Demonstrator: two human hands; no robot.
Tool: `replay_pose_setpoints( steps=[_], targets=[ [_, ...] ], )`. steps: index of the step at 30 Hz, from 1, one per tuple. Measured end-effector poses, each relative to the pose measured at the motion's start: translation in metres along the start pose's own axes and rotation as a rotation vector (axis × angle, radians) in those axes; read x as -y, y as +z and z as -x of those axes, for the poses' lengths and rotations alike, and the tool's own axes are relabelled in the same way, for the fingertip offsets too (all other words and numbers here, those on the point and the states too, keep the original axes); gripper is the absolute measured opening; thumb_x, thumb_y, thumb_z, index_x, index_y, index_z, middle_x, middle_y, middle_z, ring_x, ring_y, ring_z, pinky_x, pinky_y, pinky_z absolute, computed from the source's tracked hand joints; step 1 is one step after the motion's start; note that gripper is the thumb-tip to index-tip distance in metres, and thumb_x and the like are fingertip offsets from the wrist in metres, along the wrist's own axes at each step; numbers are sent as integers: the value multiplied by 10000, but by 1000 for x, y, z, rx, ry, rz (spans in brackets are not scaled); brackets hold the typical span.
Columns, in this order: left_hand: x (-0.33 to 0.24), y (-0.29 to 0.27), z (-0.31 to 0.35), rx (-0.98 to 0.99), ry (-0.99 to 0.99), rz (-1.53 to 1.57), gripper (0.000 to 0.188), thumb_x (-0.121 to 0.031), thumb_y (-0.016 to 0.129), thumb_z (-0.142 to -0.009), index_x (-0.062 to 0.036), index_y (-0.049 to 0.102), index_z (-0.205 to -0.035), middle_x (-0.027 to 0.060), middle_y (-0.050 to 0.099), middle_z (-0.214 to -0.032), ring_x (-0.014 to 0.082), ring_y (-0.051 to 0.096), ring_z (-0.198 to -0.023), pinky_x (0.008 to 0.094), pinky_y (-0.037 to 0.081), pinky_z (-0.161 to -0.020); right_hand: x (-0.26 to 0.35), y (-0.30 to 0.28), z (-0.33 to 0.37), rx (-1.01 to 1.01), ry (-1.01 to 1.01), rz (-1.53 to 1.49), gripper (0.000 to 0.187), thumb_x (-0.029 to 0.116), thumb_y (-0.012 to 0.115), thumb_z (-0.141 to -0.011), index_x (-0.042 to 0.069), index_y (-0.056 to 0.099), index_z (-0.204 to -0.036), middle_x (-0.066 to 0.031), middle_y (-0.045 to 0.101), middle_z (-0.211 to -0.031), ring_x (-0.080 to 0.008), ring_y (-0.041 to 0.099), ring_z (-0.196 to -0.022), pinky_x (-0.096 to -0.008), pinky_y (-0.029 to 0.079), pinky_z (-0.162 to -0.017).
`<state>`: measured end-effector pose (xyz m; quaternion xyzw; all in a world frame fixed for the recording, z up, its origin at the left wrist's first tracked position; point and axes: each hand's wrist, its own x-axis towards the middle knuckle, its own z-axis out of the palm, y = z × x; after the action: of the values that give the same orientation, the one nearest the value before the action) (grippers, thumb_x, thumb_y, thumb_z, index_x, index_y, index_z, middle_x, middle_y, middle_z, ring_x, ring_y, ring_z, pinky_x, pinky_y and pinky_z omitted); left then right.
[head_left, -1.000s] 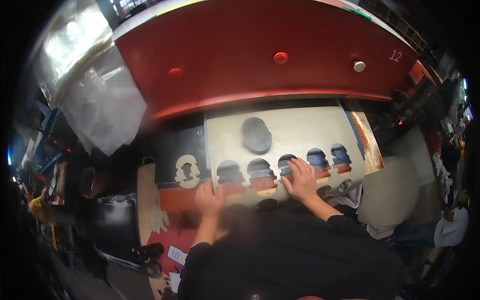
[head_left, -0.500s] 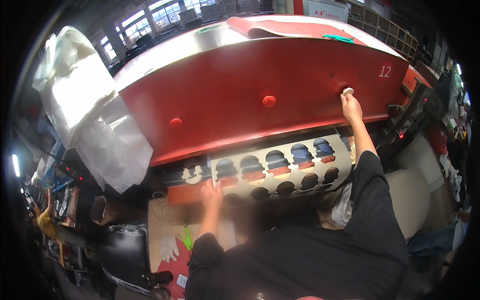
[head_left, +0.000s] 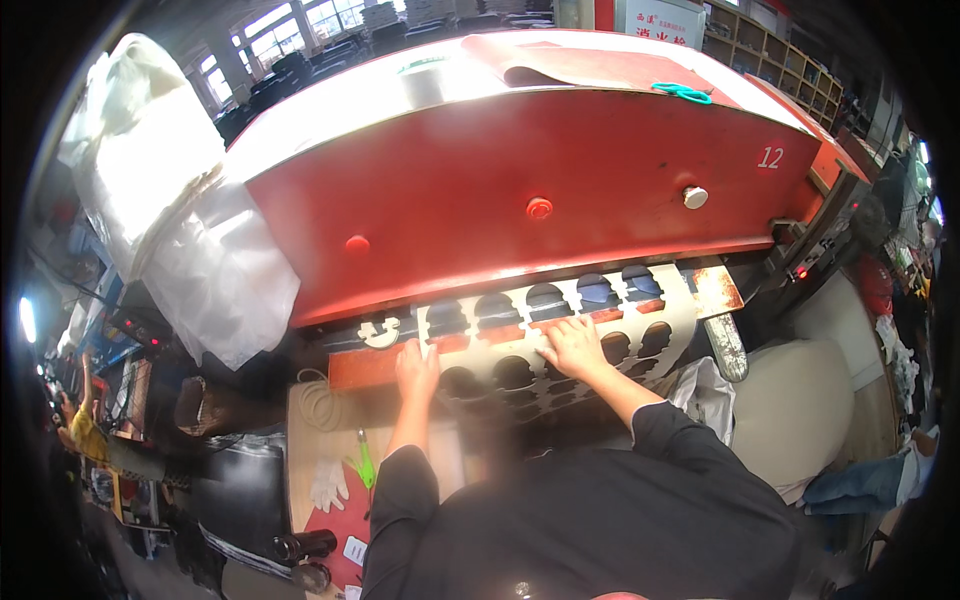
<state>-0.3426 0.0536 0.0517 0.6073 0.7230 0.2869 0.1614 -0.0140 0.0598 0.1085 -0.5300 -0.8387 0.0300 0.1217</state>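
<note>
One wide, red-painted metal machine front stretched across the view, topped by a bright white surface with a curling red sheet on it. Left of it bulged a translucent white plastic bag, lit strongly. Beyond lay a large room with tall panes of window at upper left and a wooden pigeonhole shelf at upper right.

Below the machine front, a flat cream sheet with rows of rounded cut-outs lay over a dark bed and its reddish-brown front strip, its near part sloping down toward the person. Through the upper holes, dark and reddish patches of the bed showed.

The right hand rested on the sheet, fingers spread and unclenched. The left hand touched the sheet's left edge; whether it pinched the material could not be told.

At lower left lay a white fabric glove. Teal-handled scissors sat on the red sheet. Just left of the cream sheet lay a small cream cut-out piece. Smallest were a pale round knob and a red round button on the machine front.
</note>
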Motion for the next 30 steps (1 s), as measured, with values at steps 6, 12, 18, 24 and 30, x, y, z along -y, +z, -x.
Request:
replay_pose_setpoints(
  steps=[6, 12, 18, 24, 30],
  targets=[
    [4, 7, -15, -36, -89, 27, 292, -260, 666, -867, -15, 545, -968, 228, 632, -848, 435, 597, -827, 529, 458, -749, 5, 5, -3, -83, 65, -24, 328, 400, 672, -852, 80, 607, -871, -105, 594, -887, -306, 566, -968, -467, 360, -935],
    [6, -4, 9, -101, -13, 33, 252, -249, 661, -880, -34, 530, -895, 166, 583, -713, 382, 589, -719, 493, 449, -664, 11, -29, 7, 156, 16, -80, 367, 438, 699, -819, 83, 652, -897, -112, 638, -923, -309, 602, -950, -444, 397, -891],
    [-4, -35, 85, -186, 96, -36, 255, -253, 713, -827, -67, 544, -870, 101, 526, -612, 336, 562, -594, 462, 427, -562, 24, -59, -2, 172, 265, -446, 383, 358, 722, -812, 15, 672, -973, -189, 670, -1012, -368, 617, -1004, -466, 477, -888],
    [-8, -73, 154, -117, 22, -1, 207, -194, 723, -808, -66, 566, -850, 79, 498, -596, 305, 537, -583, 444, 414, -554, 103, -25, -30, 11, 287, -319, 790, 364, 796, -717, 81, 464, -1376, -250, 411, -1431, -430, 408, -1307, -503, 375, -1065],
    [-2, -96, 211, -102, 45, -1, 207, -156, 737, -764, -45, 579, -840, 79, 511, -622, 310, 533, -614, 440, 408, -581, 143, -19, 2, -41, 230, -141, 796, 322, 841, -633, 122, 528, -1338, -181, 477, -1400, -416, 467, -1224, -480, 419, -989]
  ],
)
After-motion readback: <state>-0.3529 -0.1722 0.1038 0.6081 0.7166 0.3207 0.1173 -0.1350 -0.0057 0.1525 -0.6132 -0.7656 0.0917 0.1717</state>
